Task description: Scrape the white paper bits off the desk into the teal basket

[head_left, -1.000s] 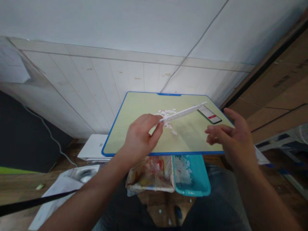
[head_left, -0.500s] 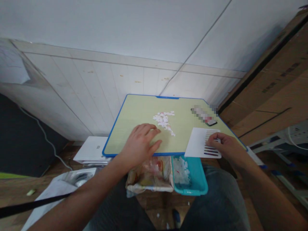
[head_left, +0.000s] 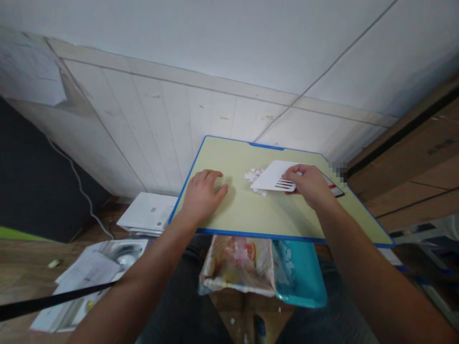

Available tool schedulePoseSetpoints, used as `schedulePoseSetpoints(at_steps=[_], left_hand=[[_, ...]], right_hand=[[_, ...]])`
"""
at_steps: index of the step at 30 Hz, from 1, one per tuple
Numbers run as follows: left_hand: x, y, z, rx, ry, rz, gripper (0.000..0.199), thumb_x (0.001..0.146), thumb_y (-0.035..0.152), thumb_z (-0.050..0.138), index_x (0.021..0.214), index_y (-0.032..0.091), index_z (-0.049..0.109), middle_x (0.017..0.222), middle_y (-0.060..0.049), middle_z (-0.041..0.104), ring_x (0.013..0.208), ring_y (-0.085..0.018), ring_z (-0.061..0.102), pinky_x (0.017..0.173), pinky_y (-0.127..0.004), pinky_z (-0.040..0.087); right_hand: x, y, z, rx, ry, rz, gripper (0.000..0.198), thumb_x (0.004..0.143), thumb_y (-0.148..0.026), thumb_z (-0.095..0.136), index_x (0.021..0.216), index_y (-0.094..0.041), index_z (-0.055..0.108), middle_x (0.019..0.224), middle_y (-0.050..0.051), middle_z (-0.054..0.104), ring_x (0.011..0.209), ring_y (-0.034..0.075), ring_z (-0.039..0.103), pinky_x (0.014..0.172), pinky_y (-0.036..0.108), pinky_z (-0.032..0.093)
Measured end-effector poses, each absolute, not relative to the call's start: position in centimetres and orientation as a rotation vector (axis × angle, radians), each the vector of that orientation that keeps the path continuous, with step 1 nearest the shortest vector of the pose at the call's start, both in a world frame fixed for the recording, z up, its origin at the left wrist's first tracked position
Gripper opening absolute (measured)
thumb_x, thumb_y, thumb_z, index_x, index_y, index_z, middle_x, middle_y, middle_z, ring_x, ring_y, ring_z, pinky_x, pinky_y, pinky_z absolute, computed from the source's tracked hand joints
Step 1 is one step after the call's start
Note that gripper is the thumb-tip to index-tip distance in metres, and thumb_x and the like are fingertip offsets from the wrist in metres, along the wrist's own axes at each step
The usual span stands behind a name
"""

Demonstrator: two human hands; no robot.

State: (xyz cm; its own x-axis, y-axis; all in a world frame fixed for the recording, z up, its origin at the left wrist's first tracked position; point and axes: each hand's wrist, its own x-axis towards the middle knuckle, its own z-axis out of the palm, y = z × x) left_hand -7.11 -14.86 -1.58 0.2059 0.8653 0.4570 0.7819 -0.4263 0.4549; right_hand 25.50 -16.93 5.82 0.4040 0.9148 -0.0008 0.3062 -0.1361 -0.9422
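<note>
Here's the right hand (head_left: 304, 184) out over the tabletop (head_left: 236, 210), pinching a slotted white card (head_left: 270, 176), thumb on top near the slots and fingers tucked beneath! The card leans out to the left, its free edge right over the little heap of white paper scraps (head_left: 251, 173), covering part of it. Touching, or just above? From where I stand I can't tell, though that shadow on the board suggests at least the near corner is raised.

And the left hand (head_left: 203, 193): nothing in it, fingers loosely spread, off to the left of the scraps; whether the fingertips rest on the board I can't make out. To my mind that's a handy spot, well placed to steady the heap from its far side.

The slotted end looks the bendier part, so a firm, flat pinch there should serve best, with the card level and slow so light scraps don't scatter. Mind the smartphone (head_left: 335, 187), partly hidden just behind the right hand! Below the front edge sit a teal tub (head_left: 311, 272) and, beside it, a lined bin (head_left: 238, 282).
</note>
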Motion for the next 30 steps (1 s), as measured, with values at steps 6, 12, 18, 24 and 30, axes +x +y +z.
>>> schedulePoseSetpoints(at_steps=[6,12,18,24,30], left_hand=[[-7.4,-15.1,-1.4,2.317,1.584,1.102,0.024,0.109,0.033,0.073,0.130,0.024,0.080,0.137,-0.014,0.084,0.137,-0.037,0.076,0.126,-0.055,0.060],[-7.5,-15.2,-1.4,2.308,1.591,1.086,0.026,0.109,0.035,0.073,0.130,0.022,0.080,0.137,-0.016,0.084,0.136,-0.038,0.078,0.125,-0.057,0.061],[-7.4,-15.2,-1.5,2.298,1.601,1.084,0.025,0.108,0.035,0.072,0.130,0.024,0.080,0.137,-0.014,0.085,0.136,-0.038,0.077,0.126,-0.058,0.060],[-7.4,-15.4,-1.2,2.301,1.580,1.065,0.024,0.107,0.036,0.074,0.129,0.026,0.080,0.138,-0.013,0.085,0.138,-0.036,0.076,0.127,-0.057,0.060],[-7.4,-15.1,-1.1,2.305,1.611,1.041,0.027,0.107,0.039,0.072,0.127,0.024,0.080,0.139,-0.016,0.084,0.138,-0.039,0.076,0.129,-0.060,0.059]], right_hand=[[21.3,-12.2,8.4,-1.771,-1.303,0.765,0.021,0.090,-0.005,0.079,0.084,-0.022,0.068,0.077,0.003,0.079,0.063,0.018,0.074,0.050,0.024,0.062],[21.1,-9.5,8.5,-1.924,-1.444,0.913,0.017,0.085,-0.005,0.078,0.083,-0.020,0.070,0.068,0.001,0.075,0.059,0.016,0.071,0.051,0.021,0.055],[28.3,-9.6,9.7,-1.890,-1.452,0.773,0.012,0.083,-0.015,0.083,0.082,-0.021,0.073,0.070,0.005,0.078,0.059,0.020,0.072,0.051,0.025,0.052],[34.7,-7.9,11.8,-2.101,-1.547,0.642,0.010,0.087,-0.023,0.087,0.086,-0.021,0.077,0.070,0.010,0.077,0.060,0.025,0.073,0.049,0.032,0.059],[31.8,-4.5,11.2,-2.138,-1.858,0.423,0.031,0.067,-0.001,0.088,0.063,-0.023,0.067,0.061,0.008,0.067,0.067,0.036,0.079,0.064,0.049,0.070]])
